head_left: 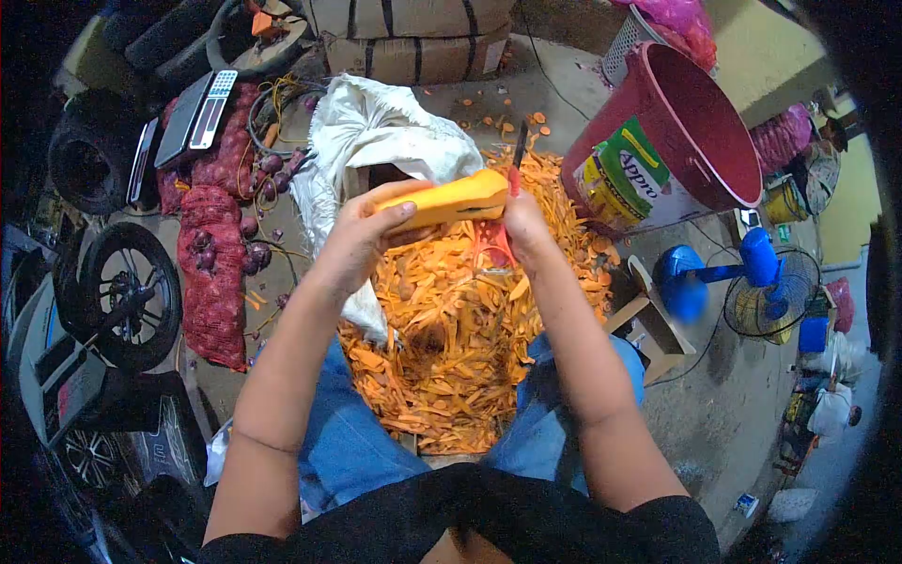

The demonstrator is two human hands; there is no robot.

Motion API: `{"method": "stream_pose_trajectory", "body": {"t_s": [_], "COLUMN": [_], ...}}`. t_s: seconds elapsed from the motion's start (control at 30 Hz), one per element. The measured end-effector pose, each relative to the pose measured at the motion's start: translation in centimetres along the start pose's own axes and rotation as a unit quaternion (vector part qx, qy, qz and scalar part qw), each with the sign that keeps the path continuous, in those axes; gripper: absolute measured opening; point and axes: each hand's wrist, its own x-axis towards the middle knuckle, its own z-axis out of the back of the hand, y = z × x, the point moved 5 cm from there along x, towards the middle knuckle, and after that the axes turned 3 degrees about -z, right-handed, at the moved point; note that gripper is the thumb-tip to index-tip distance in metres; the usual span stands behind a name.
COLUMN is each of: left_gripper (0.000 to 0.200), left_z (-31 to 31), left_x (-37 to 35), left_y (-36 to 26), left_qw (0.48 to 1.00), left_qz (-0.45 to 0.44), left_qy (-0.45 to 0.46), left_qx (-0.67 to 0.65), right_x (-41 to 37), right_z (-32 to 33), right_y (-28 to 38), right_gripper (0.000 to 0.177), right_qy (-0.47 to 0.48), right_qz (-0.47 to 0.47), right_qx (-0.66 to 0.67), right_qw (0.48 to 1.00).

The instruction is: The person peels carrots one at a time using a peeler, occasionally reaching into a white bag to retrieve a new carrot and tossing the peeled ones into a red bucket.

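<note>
In the head view, my left hand [362, 230] is closed around one end of a thick yellow-orange vegetable [442, 199] with flat-cut faces. A dark mark shows near its right end. My right hand [528, 226] is wrapped around the red handle of a knife [520, 146], its dark blade pointing up and away from me. The vegetable's right end comes up to the handle and my right fingers. Below both hands, between my knees, lies a big heap of orange peelings [442, 320]. A red-orange plastic item [494, 246] sits on the heap, partly hidden.
A white sack [385, 122] stands behind my left hand. At right are a large maroon bucket [648, 122], an open carton [653, 324] and a blue fan [761, 268]. Net bags of onions [211, 282], a scale [197, 117] and a wheel [130, 296] lie left.
</note>
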Motion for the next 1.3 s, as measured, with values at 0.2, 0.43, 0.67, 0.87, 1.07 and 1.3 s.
{"method": "stream_pose_trajectory", "body": {"t_s": [0.2, 0.43, 0.67, 0.87, 1.07, 1.3], "left_gripper": [0.043, 0.020, 0.016, 0.015, 0.022, 0.024], "left_z": [0.2, 1.2, 0.9, 0.9, 0.4, -2.0], "left_x": [0.5, 1.6, 1.4, 1.4, 1.6, -0.1], "left_y": [3.7, 4.2, 3.8, 3.9, 5.3, 6.1], "left_qw": [0.960, 0.990, 0.986, 0.987, 0.986, 0.979], "left_qz": [0.109, 0.121, 0.135, 0.129, 0.129, 0.160], "left_qy": [0.058, -0.028, -0.080, -0.065, -0.040, 0.006], "left_qx": [0.251, 0.072, 0.058, 0.072, 0.102, 0.123], "right_x": [1.5, -2.9, -4.6, -5.1, -4.4, -2.2], "right_z": [1.1, -2.0, -4.9, -5.3, -3.8, 0.5], "right_y": [-0.6, 3.2, 1.1, 1.5, 1.1, 3.1], "right_gripper": [0.019, 0.016, 0.016, 0.018, 0.018, 0.015], "right_qy": [-0.051, -0.132, -0.069, -0.043, -0.108, -0.213], "right_qz": [0.040, 0.230, 0.249, 0.195, 0.207, 0.163], "right_qx": [-0.167, -0.603, -0.716, -0.730, -0.726, -0.718], "right_qw": [0.984, 0.752, 0.648, 0.653, 0.647, 0.642]}}
